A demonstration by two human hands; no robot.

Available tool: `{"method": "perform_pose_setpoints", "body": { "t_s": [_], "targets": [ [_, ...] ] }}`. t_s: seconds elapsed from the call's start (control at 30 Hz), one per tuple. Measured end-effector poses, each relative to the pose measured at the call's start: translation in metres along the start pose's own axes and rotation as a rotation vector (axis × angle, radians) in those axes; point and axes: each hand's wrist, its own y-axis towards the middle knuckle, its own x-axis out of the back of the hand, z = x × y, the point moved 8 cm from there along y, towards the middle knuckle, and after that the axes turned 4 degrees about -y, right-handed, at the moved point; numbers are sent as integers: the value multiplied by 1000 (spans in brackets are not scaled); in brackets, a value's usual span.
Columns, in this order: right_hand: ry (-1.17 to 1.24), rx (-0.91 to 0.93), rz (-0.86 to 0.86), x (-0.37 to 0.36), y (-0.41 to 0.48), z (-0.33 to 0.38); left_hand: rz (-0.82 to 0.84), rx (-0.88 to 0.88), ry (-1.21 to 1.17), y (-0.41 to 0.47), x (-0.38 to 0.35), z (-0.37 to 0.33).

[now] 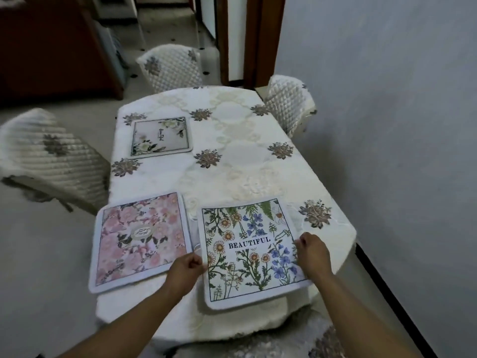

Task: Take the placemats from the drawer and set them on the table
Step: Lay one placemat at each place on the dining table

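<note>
Three placemats lie on the table (232,161), which wears a cream floral cloth. A wildflower placemat (247,244) printed "BEAUTIFUL" sits at the near right, its front edge hanging over the table's edge. My left hand (187,267) pinches its left edge and my right hand (313,250) pinches its right edge. A pink blossom placemat (136,241) lies at the near left, just beside my left hand. A pale placemat with white flowers (161,136) rests at the far left. No drawer is in view.
Quilted white chairs stand at the left (51,156), the far end (171,65) and the far right (289,102). A grey wall (400,125) runs close along the table's right side. A wooden door frame (247,40) stands beyond.
</note>
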Motion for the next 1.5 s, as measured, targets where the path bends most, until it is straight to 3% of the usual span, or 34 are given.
{"method": "perform_pose_setpoints", "body": {
  "t_s": [0.23, 0.57, 0.7, 0.8, 0.93, 1.07, 1.23, 1.5],
  "targets": [
    [27, 97, 243, -38, 21, -30, -239, 119, 110, -21, -20, 14],
    [23, 104, 336, -75, 30, -37, -353, 215, 172, -5, -27, 46],
    [-26, 128, 273, -76, 29, -40, -392, 205, 228, 3, -28, 57],
    [-192, 250, 100, -69, 23, -24, -487, 26, 490, 1, -33, 42],
    [-180, 600, 149, -87, -22, 34, -332, -316, 715, -8, -100, 19],
    [-253, 770, 326, -140, -59, 72, -168, -391, 797, 2, -151, 31],
    [-295, 788, 359, -164, -58, 69, -69, -440, 894, 16, -153, 46],
    [-239, 647, 330, -131, -20, 5, -135, -358, 853, 7, -121, 53]
  ]
}}
